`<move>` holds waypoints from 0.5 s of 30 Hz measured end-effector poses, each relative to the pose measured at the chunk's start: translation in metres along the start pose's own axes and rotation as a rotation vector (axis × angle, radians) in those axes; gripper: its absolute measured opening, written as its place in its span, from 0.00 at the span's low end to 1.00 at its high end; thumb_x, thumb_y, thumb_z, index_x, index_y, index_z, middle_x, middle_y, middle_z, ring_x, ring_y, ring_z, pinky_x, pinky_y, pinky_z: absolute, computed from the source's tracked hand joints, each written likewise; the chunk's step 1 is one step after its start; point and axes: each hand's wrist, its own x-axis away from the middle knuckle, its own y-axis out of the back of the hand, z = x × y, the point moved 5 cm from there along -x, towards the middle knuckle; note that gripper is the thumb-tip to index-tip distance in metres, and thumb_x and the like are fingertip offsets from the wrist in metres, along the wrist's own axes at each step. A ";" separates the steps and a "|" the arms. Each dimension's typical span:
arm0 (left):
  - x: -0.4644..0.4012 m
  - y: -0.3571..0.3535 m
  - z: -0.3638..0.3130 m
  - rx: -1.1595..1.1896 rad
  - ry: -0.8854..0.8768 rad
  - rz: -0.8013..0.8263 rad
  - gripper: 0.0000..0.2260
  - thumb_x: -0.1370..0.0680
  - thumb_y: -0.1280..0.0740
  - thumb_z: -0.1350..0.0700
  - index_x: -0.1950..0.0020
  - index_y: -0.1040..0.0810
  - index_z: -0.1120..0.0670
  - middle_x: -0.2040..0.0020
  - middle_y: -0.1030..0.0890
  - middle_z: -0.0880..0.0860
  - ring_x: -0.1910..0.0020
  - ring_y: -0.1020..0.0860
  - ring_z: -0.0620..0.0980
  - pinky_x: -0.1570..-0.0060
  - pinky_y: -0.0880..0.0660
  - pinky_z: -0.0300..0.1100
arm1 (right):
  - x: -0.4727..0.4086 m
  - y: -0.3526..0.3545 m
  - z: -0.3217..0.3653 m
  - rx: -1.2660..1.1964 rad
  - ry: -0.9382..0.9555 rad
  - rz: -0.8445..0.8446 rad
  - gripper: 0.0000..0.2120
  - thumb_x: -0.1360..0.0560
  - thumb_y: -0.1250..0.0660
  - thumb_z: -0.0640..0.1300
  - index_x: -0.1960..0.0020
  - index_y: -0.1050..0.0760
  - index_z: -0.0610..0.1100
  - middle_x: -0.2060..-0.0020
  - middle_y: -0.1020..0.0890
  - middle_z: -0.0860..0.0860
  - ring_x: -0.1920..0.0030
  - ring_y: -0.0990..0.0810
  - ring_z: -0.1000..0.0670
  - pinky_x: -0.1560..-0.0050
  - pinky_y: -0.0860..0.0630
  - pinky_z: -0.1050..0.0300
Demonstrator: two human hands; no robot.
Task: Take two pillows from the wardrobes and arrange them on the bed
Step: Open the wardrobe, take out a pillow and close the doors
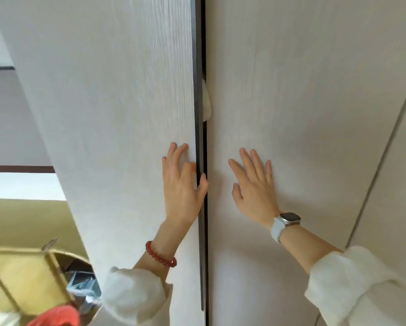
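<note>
Two pale wood-grain wardrobe doors fill the view. The left door (126, 114) stands slightly ajar, its dark edge showing. My left hand (183, 182) lies on it, fingers spread, thumb hooked around that dark edge. My right hand (253, 182) rests flat and open on the right door (303, 102), holding nothing. In the narrow gap between the doors, a bit of a cream pillow (207, 102) bulges out above my hands. The rest of the wardrobe's inside is hidden.
At the lower left stands a yellow-tan cardboard box (25, 276) with plastic-wrapped items inside, and something red (56, 316) sits at the bottom edge. A further door seam (383, 156) runs to the right. A wall and window band lie at the far left.
</note>
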 end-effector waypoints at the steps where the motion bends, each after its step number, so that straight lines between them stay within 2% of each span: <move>1: 0.005 0.011 -0.004 0.010 0.013 0.012 0.06 0.30 0.30 0.65 0.58 0.26 0.64 0.35 0.29 0.65 0.31 0.38 0.61 0.42 0.31 0.66 | 0.009 0.006 0.007 -0.123 0.018 0.012 0.25 0.27 0.40 0.39 0.31 0.37 0.43 0.30 0.34 0.41 0.28 0.40 0.39 0.29 0.45 0.40; 3: 0.017 0.035 -0.009 0.008 0.014 0.023 0.06 0.29 0.30 0.63 0.57 0.26 0.63 0.34 0.30 0.63 0.30 0.38 0.55 0.45 0.25 0.58 | 0.031 0.015 0.026 -0.351 0.053 0.066 0.22 0.26 0.40 0.37 0.33 0.35 0.41 0.36 0.27 0.41 0.35 0.30 0.41 0.35 0.34 0.48; 5: 0.030 0.059 -0.012 -0.005 0.008 0.022 0.06 0.28 0.31 0.61 0.55 0.26 0.61 0.33 0.30 0.61 0.30 0.37 0.52 0.46 0.24 0.45 | 0.056 0.020 0.051 -0.483 0.101 0.122 0.21 0.24 0.42 0.38 0.32 0.36 0.43 0.36 0.26 0.44 0.38 0.27 0.45 0.41 0.28 0.54; 7: 0.043 0.085 -0.014 -0.021 0.030 -0.001 0.07 0.27 0.31 0.59 0.53 0.27 0.59 0.33 0.30 0.60 0.33 0.35 0.47 0.46 0.32 0.26 | 0.078 0.025 0.080 -0.572 0.169 0.150 0.20 0.23 0.44 0.42 0.31 0.36 0.44 0.36 0.26 0.45 0.39 0.25 0.47 0.44 0.28 0.59; 8: 0.049 0.099 -0.014 -0.029 0.044 -0.015 0.07 0.27 0.32 0.58 0.53 0.27 0.59 0.34 0.30 0.61 0.35 0.36 0.43 0.48 0.35 0.20 | 0.087 0.028 0.095 -0.614 0.209 0.169 0.21 0.24 0.46 0.43 0.31 0.37 0.44 0.35 0.26 0.45 0.40 0.25 0.47 0.44 0.28 0.61; 9: 0.055 0.114 -0.014 -0.041 0.053 -0.025 0.07 0.26 0.33 0.58 0.52 0.27 0.60 0.34 0.30 0.61 0.36 0.38 0.39 0.47 0.38 0.17 | 0.095 0.031 0.112 -0.652 0.257 0.191 0.21 0.23 0.47 0.45 0.31 0.37 0.44 0.35 0.26 0.45 0.40 0.25 0.47 0.45 0.28 0.61; 11: 0.068 0.145 -0.014 -0.058 0.071 -0.033 0.08 0.25 0.35 0.58 0.50 0.28 0.62 0.34 0.31 0.61 0.36 0.40 0.33 0.44 0.41 0.18 | 0.109 0.036 0.143 -0.708 0.373 0.223 0.22 0.23 0.49 0.46 0.30 0.39 0.42 0.34 0.27 0.45 0.37 0.27 0.48 0.42 0.28 0.60; 13: 0.080 0.178 -0.012 -0.047 0.114 -0.050 0.10 0.25 0.38 0.58 0.47 0.28 0.63 0.35 0.30 0.59 0.38 0.38 0.32 0.40 0.38 0.24 | 0.121 0.039 0.177 -0.743 0.499 0.245 0.23 0.23 0.48 0.43 0.29 0.42 0.42 0.31 0.31 0.45 0.33 0.31 0.49 0.38 0.29 0.57; 14: 0.087 0.194 -0.009 -0.040 0.149 -0.064 0.11 0.24 0.39 0.58 0.45 0.29 0.62 0.38 0.29 0.57 0.39 0.34 0.36 0.38 0.35 0.32 | 0.126 0.039 0.194 -0.757 0.559 0.259 0.24 0.23 0.46 0.41 0.28 0.44 0.42 0.29 0.34 0.45 0.31 0.34 0.49 0.35 0.29 0.54; 15: 0.093 0.211 -0.006 -0.045 0.188 -0.080 0.12 0.23 0.40 0.57 0.43 0.30 0.62 0.41 0.28 0.53 0.40 0.30 0.42 0.37 0.31 0.45 | 0.130 0.039 0.211 -0.771 0.613 0.268 0.25 0.23 0.45 0.39 0.28 0.46 0.42 0.28 0.37 0.46 0.29 0.36 0.49 0.33 0.31 0.52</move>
